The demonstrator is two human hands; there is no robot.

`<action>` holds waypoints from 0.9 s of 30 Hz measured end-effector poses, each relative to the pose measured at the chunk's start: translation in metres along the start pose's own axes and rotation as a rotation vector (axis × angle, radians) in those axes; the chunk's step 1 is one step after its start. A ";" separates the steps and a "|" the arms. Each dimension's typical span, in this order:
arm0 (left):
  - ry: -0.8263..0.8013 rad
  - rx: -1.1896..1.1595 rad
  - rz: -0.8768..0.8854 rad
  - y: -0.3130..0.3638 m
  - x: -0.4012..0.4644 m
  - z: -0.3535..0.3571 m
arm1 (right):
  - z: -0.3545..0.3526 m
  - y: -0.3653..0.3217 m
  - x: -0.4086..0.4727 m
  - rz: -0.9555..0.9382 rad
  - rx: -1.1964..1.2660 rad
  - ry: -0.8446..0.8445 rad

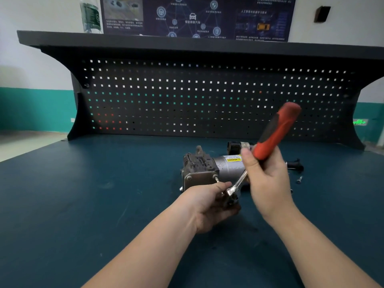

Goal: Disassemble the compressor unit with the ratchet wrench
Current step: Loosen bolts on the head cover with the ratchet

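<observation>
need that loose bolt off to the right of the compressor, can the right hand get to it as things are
Probably not right away: the right hand is gripping the ratchet wrench. The loose bolt lies on open bench just past it, with nothing over it, so it looks reachable once the wrench is freed.

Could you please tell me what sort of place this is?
Probably an automotive training workshop: a workbench backed by a black pegboard, a car-themed poster on the wall, and a compressor unit under disassembly.

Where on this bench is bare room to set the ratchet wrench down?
Bare mat left of the compressor unit, up to the pegboard. Crowded right of it: loose bolt and black part beside the right hand.
</observation>
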State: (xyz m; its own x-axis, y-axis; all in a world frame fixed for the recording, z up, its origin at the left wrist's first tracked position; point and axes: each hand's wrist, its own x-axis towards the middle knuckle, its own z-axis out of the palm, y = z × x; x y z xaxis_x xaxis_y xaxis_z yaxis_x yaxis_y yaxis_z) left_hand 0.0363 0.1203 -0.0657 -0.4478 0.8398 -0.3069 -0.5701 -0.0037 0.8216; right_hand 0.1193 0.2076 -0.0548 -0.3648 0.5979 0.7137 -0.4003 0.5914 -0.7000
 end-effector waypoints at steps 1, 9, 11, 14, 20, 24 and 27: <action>0.004 0.010 -0.004 0.000 0.000 -0.001 | 0.003 0.000 -0.004 -0.075 -0.060 -0.034; -0.005 -0.012 0.005 0.001 0.002 0.002 | -0.006 0.024 0.007 0.973 0.412 0.452; 0.010 -0.006 0.021 0.001 0.003 0.001 | -0.006 0.022 0.002 1.077 0.602 0.483; -0.009 0.016 0.033 0.000 0.003 0.000 | -0.004 0.015 0.008 0.776 0.525 0.401; -0.017 0.013 0.027 -0.002 0.002 -0.001 | 0.004 0.001 -0.005 -0.031 -0.083 0.054; -0.004 -0.012 0.011 0.000 0.003 0.000 | -0.001 0.010 0.007 0.453 0.115 0.315; -0.012 -0.008 0.009 0.003 0.003 -0.001 | -0.008 0.019 0.007 1.051 0.637 0.474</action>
State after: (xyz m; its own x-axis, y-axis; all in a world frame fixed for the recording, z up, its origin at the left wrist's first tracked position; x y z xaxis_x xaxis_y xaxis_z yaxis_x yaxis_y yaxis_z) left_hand 0.0329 0.1228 -0.0647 -0.4448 0.8463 -0.2932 -0.5716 -0.0162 0.8204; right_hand 0.1155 0.2274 -0.0632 -0.4667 0.8208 -0.3295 -0.4792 -0.5478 -0.6858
